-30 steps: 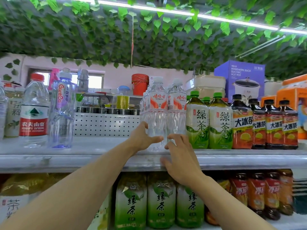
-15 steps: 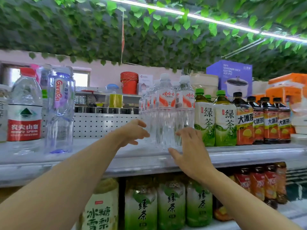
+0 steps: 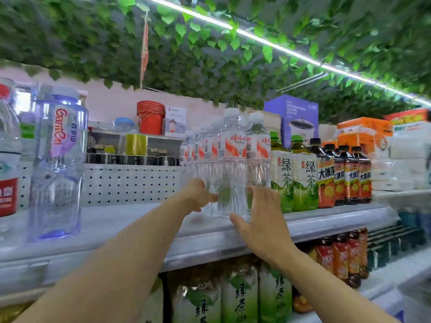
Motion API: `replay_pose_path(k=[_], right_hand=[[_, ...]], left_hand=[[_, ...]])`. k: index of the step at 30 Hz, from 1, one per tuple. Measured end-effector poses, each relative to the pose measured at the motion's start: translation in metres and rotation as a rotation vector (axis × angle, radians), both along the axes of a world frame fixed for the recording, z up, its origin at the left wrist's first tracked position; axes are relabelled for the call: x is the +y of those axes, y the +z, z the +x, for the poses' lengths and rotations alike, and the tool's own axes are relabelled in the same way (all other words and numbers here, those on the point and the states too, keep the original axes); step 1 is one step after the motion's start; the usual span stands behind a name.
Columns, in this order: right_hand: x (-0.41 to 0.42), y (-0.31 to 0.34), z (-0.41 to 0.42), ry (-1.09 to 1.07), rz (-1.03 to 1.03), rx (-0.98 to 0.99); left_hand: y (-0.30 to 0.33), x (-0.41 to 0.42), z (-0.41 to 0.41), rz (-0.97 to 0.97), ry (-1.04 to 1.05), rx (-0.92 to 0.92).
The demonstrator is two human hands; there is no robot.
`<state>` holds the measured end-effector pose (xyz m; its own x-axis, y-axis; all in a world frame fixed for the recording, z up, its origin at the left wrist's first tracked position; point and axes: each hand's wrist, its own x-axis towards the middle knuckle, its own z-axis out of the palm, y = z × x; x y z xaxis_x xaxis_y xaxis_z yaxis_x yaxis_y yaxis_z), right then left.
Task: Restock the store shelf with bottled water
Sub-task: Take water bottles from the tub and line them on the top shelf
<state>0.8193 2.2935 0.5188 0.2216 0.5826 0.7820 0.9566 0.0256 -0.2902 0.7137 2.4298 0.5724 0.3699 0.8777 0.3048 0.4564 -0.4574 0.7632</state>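
My left hand [image 3: 198, 194] touches the front water bottle [image 3: 232, 169] low on its left side, fingers relaxed. My right hand [image 3: 261, 215] is spread flat against its right. The bottle stands upright on the shelf [image 3: 140, 220], beside green tea bottles [image 3: 293, 178].

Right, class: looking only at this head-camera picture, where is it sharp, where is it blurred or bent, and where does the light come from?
Head view: the front water bottle and right hand are fairly sharp; the purple-labelled bottle and stacked boxes at the edges smear; the wide lens bows the shelf edge; a bright light strip among the leaves glares white.
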Motion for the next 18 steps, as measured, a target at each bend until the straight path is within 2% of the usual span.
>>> replay_pose_path(k=[10,15,18], right_hand=[[0.002,0.002,-0.005,-0.035,0.009,0.013],[-0.006,0.002,-0.010,-0.013,-0.027,0.034],[-0.017,-0.001,-0.014,0.012,-0.030,0.037]], left_hand=[[0.000,-0.007,-0.001,-0.018,-0.001,-0.007],[0.006,-0.019,-0.009,-0.079,-0.011,0.062],[0.007,-0.029,-0.022,-0.036,0.028,0.104]])
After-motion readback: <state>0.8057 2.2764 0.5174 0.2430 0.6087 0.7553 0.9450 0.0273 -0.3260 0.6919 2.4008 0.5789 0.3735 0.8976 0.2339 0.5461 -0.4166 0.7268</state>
